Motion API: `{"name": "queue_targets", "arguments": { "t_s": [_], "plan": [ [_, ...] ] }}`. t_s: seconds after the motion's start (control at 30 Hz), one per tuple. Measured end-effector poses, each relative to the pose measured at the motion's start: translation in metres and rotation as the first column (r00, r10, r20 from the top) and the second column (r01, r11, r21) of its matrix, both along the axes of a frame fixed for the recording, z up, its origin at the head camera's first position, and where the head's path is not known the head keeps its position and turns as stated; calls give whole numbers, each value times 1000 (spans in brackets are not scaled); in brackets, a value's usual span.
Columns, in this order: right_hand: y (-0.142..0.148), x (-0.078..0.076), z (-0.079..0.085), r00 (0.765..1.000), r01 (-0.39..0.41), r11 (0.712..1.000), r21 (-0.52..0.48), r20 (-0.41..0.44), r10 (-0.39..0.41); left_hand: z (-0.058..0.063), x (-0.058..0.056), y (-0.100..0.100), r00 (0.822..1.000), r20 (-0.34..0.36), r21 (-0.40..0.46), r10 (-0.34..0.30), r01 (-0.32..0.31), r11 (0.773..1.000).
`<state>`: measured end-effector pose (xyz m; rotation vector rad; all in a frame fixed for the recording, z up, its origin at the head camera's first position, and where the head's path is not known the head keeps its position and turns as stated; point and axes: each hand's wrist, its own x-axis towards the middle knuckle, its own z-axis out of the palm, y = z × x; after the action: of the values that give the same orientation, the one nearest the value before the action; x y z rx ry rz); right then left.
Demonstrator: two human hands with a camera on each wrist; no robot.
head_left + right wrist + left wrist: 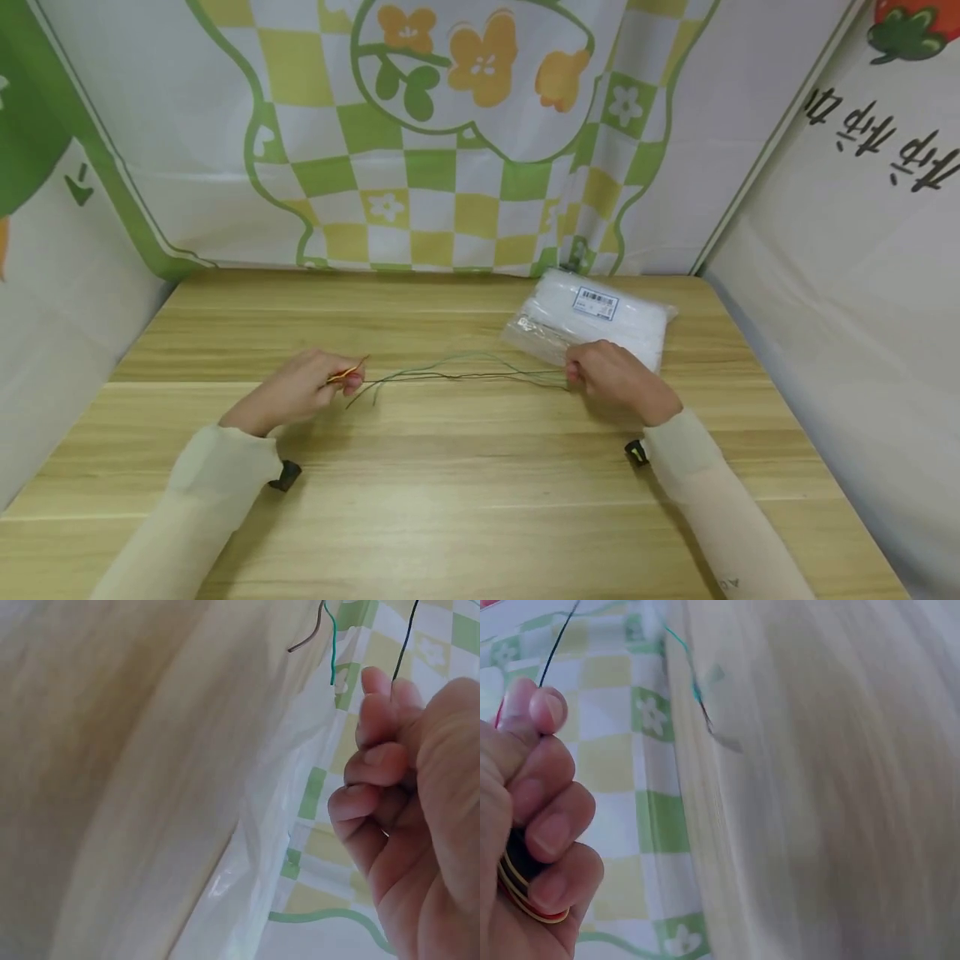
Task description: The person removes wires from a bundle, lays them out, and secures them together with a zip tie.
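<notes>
A thin black wire (556,646) is stretched between both hands above the table. My left hand (303,390) pinches one end between thumb and forefinger, while its other fingers curl round red, yellow and black wires (526,896). Over on the right, my right hand (617,377) pinches the black wire's other end with thumb and fingertips, beside the plastic bag. Between the hands, a green wire (472,355) bows toward the back of the table. A brown wire (309,639) lies close to it, its bent tip showing in the right wrist view.
A clear plastic bag (639,327) with white contents and a barcode label (596,304) lies at the back right of the wooden table (435,517). A green and yellow checked curtain (435,208) hangs behind the table, with white cloth at both sides.
</notes>
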<state>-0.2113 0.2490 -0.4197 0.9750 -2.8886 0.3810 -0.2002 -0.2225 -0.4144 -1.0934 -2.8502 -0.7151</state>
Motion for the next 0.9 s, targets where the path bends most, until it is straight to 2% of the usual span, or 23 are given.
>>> {"name": "queue_targets", "arguments": {
  "t_s": [0.17,0.3,0.43,0.6,0.9],
  "plan": [
    [-1,-1,3,1000,-4,1000,-19,-20,4,4,-2,5,998,3,-155,63,-62,986],
    [-4,-5,1,998,-39,999,-10,-50,38,4,-1,9,997,15,-228,82,-77,971],
    [-7,-7,-2,998,-44,999,2,-45,44,-2,-1,10,996,43,-235,84,-72,969],
    [-12,-5,-2,1000,-11,1000,-7,25,11,-8,-2,10,994,58,-223,89,-74,972],
    [-15,-1,0,999,-6,1000,15,42,5,-4,-5,6,987,91,-228,132,-109,967]
  ]
}}
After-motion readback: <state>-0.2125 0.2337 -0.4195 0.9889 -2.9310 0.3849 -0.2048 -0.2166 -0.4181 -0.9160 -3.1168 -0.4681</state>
